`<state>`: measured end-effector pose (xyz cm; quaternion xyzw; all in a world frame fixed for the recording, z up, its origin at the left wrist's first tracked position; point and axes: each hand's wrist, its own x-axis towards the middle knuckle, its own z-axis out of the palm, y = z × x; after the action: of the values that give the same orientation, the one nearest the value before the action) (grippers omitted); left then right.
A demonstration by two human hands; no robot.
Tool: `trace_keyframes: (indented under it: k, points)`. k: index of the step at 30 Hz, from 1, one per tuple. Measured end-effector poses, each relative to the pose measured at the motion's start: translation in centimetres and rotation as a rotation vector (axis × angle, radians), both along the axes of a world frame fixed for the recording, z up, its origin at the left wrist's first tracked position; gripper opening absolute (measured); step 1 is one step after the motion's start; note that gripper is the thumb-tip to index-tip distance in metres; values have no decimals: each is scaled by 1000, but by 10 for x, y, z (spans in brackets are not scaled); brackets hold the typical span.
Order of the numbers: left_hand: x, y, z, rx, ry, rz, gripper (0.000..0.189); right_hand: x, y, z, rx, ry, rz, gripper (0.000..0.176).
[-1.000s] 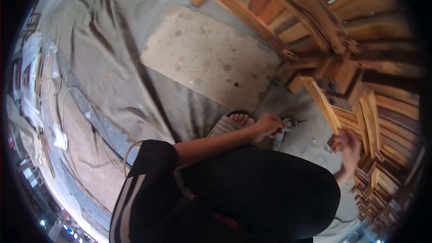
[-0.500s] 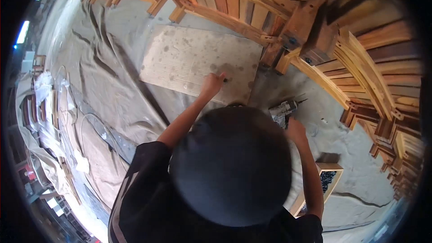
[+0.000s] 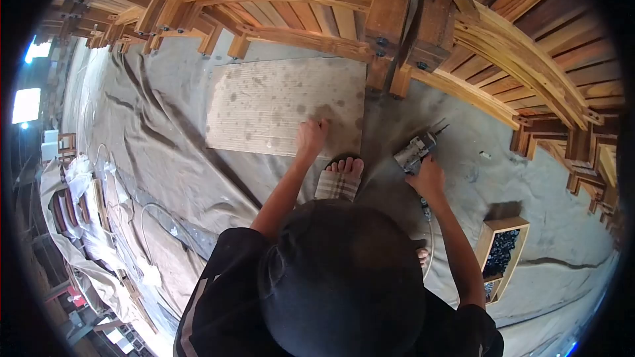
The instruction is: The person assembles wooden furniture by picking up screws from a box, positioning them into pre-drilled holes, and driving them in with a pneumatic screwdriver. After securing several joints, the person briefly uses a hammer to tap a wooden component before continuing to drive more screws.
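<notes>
My left hand [image 3: 311, 137] is closed over the lower right part of a spotted cardboard sheet [image 3: 258, 102]. A small dark bit shows at its fingertips, too small to name. Out to the right, my right hand [image 3: 428, 178] is wrapped round the handle of a grey power tool [image 3: 413, 153]. The tool's thin bit points up and to the right, and a hose or cable [image 3: 431, 238] runs down from the handle. Between the hands, a foot in a striped sandal [image 3: 336, 185] stands by the cardboard's lower edge.
Slatted wooden furniture [image 3: 317, 39] curves across the top and right. A wooden box [image 3: 516, 225] of small dark parts lies at the lower right. Wrinkled sheeting [image 3: 165, 152] covers the floor, with wrapped pieces [image 3: 79, 205] at the far left.
The view has shifted, so the sandalled foot and more of the parts box show. My left hand stays over the cardboard, and my right hand still holds the tool.
</notes>
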<state>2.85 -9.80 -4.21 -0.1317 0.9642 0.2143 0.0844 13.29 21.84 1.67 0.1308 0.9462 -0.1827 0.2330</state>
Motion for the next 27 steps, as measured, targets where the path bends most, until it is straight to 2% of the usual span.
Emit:
trace_keyframes:
  k: [2, 5, 8, 11, 14, 16, 19, 22, 23, 24, 26, 27]
  points:
    - [1, 9, 18, 9, -35, -11, 39, 4, 0, -1, -10, 16, -13, 70]
    - [0, 2, -5, 120, 149, -139, 35, 6, 2, -4, -4, 34, -24, 69]
    - [6, 5, 12, 1142, -140, 355, 31, 7, 2, -7, 8, 19, -42, 68]
    - [11, 14, 16, 1969, -299, 269, 26, 12, 4, -14, 10, 75, -31, 67]
    - [6, 47, 31, 2242, -405, 154, 25, 12, -1, -11, 92, 64, 6, 63]
    - [4, 58, 40, 2252, -419, 161, 23, 7, -7, -6, 195, 15, 84, 56]
    - [5, 68, 54, 2199, -404, 100, 21, -8, -21, 25, 144, -4, 144, 29]
    - [10, 71, 71, 2229, -439, 97, 20, -26, -49, 53, -186, 265, 140, 24]
    - [12, 72, 78, 2261, -462, 114, 20, -31, -60, 41, -327, 355, 116, 24]
    - [12, 74, 88, 2119, -519, 212, 18, -35, -74, 17, -466, 444, 89, 24]
    - [9, 79, 106, 1819, -623, 382, 15, -48, -110, -40, -645, 361, -65, 24]
    - [8, 79, 109, 1818, -656, 369, 14, -52, -125, -40, -553, 389, -139, 24]
